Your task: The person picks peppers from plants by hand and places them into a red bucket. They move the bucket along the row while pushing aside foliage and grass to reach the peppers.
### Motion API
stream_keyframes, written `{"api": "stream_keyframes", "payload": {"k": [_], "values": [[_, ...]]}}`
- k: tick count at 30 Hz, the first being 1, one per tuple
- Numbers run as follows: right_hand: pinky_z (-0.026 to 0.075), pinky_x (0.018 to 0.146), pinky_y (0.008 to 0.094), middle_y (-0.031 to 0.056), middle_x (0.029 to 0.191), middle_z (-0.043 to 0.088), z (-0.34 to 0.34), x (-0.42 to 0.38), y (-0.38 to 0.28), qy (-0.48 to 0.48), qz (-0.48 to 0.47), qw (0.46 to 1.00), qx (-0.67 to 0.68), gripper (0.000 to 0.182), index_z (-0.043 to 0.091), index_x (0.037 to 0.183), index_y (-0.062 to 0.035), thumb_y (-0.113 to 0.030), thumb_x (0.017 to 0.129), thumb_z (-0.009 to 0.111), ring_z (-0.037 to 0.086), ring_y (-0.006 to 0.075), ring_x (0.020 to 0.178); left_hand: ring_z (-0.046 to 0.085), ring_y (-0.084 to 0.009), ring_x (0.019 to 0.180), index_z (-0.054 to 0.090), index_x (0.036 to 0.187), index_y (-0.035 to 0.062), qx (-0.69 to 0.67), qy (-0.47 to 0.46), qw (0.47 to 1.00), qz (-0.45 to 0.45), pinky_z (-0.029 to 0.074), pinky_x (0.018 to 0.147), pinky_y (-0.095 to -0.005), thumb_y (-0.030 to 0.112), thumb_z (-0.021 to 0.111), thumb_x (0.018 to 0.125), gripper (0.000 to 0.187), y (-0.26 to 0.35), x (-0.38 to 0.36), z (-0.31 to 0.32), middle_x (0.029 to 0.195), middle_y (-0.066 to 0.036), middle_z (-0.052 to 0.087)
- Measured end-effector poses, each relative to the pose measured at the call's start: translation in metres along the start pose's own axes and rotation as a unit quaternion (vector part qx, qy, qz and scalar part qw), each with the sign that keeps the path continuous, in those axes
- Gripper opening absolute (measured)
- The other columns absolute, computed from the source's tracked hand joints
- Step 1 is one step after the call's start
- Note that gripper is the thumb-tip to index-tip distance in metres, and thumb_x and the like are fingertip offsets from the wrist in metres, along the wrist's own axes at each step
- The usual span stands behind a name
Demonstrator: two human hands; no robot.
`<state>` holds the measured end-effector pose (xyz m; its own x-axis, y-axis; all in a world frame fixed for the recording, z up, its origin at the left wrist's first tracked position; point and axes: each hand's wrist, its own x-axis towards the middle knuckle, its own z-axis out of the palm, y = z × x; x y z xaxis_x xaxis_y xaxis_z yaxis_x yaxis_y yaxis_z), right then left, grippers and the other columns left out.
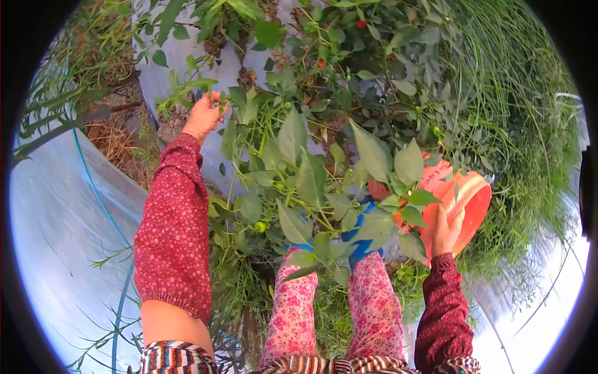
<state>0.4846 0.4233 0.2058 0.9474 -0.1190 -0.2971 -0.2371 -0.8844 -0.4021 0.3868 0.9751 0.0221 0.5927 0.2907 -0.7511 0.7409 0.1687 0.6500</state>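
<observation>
My left hand (207, 116) reaches out at the upper left, its fingers closed at a leafy green stem (198, 84) above grey plastic ground cover; whatever lies between the fingertips is too small to name. At the right, my right hand (446, 229) grips an orange-red bucket (476, 209), which is tilted with its opening toward the lower right. Large leaves of a pepper plant (309, 181) rise in the middle between the two hands and hide part of the bucket. A small green pepper (260, 227) hangs low among the leaves.
Two small red fruits, one of them a red pepper (361, 24), show at the top. Long grass (504, 81) grows at the right. Plastic sheeting (68, 230) with a blue-green cord lies at the left. My legs and blue footwear (363, 234) are below the leaves.
</observation>
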Motion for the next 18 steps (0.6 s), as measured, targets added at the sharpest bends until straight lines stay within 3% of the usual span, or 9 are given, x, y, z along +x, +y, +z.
{"api": "stream_keyframes", "payload": {"k": [2,4,6,8,10,12,14,16,18], "values": [[0.035,0.097,0.0343,0.0171,0.128,0.045,-0.001,0.002,0.012,-0.020,0.016,0.998,0.053,0.055,0.037,0.130,0.0036,-0.014,0.084,0.061,0.047,0.0276,0.113,0.047,-0.0079,0.060,0.052,0.099,0.0105,0.007,0.002,0.999,0.046,0.038,0.047,-0.0229,0.007,0.064,0.074,0.028,-0.003,0.006,0.004,0.087,0.000,0.056],[0.034,0.098,0.0340,0.0169,0.127,0.045,0.005,0.001,0.023,0.037,-0.025,0.998,-0.033,0.056,0.036,0.130,0.0041,-0.015,0.084,0.061,0.046,0.0267,0.114,0.052,-0.0112,0.066,0.052,0.100,0.0097,0.113,0.005,0.994,-0.002,0.044,0.054,-0.0265,0.006,0.064,0.070,0.032,0.014,0.002,0.006,0.092,-0.004,0.058],[0.034,0.099,0.0345,0.0180,0.129,0.044,0.005,0.000,0.004,-0.004,0.028,0.996,0.080,0.059,0.034,0.132,0.0052,-0.015,0.084,0.061,0.045,0.0275,0.116,0.057,-0.0170,0.074,0.054,0.105,0.0100,0.208,0.050,0.965,0.153,0.048,0.065,-0.0305,0.005,0.062,0.069,0.038,0.002,0.005,0.018,0.088,-0.007,0.060],[0.033,0.099,0.0356,0.0192,0.130,0.043,0.002,-0.002,0.009,-0.023,0.050,0.995,0.078,0.060,0.031,0.133,0.0056,-0.015,0.085,0.060,0.044,0.0290,0.118,0.060,-0.0251,0.082,0.057,0.110,0.0106,0.203,-0.019,0.976,0.079,0.048,0.074,-0.0354,0.012,0.064,0.071,0.040,0.009,0.001,0.026,0.083,-0.014,0.062],[0.034,0.099,0.0362,0.0211,0.131,0.042,0.006,-0.001,0.008,0.000,0.021,0.999,0.035,0.060,0.030,0.133,0.0062,-0.016,0.085,0.058,0.044,0.0309,0.118,0.063,-0.0261,0.081,0.062,0.105,0.0098,0.420,-0.028,0.902,0.099,0.049,0.074,-0.0369,0.017,0.065,0.075,0.031,0.001,0.006,0.029,0.091,-0.015,0.063],[0.034,0.099,0.0365,0.0226,0.130,0.042,0.005,-0.002,0.000,-0.005,0.016,0.998,0.056,0.059,0.030,0.133,0.0072,-0.016,0.086,0.057,0.044,0.0322,0.118,0.063,-0.0311,0.084,0.065,0.094,0.0078,0.512,0.017,0.859,0.022,0.050,0.073,-0.0391,0.023,0.063,0.075,0.024,0.053,-0.028,0.050,0.093,-0.017,0.062],[0.034,0.099,0.0365,0.0235,0.130,0.042,0.006,-0.002,0.006,-0.009,0.011,0.999,0.047,0.059,0.030,0.133,0.0072,-0.016,0.086,0.057,0.044,0.0328,0.118,0.062,-0.0350,0.083,0.064,0.090,0.0075,0.603,0.054,0.793,0.066,0.050,0.072,-0.0424,0.023,0.061,0.075,0.022,0.042,-0.025,0.058,0.087,-0.018,0.064],[0.034,0.099,0.0366,0.0236,0.129,0.042,0.006,-0.003,-0.002,-0.008,0.009,0.996,0.088,0.057,0.030,0.133,0.0060,-0.013,0.086,0.055,0.044,0.0328,0.118,0.062,-0.0351,0.081,0.063,0.084,0.0044,0.650,0.013,0.753,0.105,0.050,0.072,-0.0424,0.019,0.061,0.072,0.019,0.056,-0.041,0.069,0.083,-0.020,0.064],[0.034,0.099,0.0367,0.0235,0.128,0.043,0.002,-0.003,-0.007,-0.032,0.016,0.993,0.111,0.055,0.030,0.133,0.0052,-0.010,0.085,0.053,0.044,0.0331,0.117,0.062,-0.0357,0.080,0.063,0.083,0.0040,0.618,0.017,0.783,0.063,0.050,0.073,-0.0431,0.015,0.059,0.073,0.016,0.055,-0.043,0.075,0.082,-0.021,0.063]]}}
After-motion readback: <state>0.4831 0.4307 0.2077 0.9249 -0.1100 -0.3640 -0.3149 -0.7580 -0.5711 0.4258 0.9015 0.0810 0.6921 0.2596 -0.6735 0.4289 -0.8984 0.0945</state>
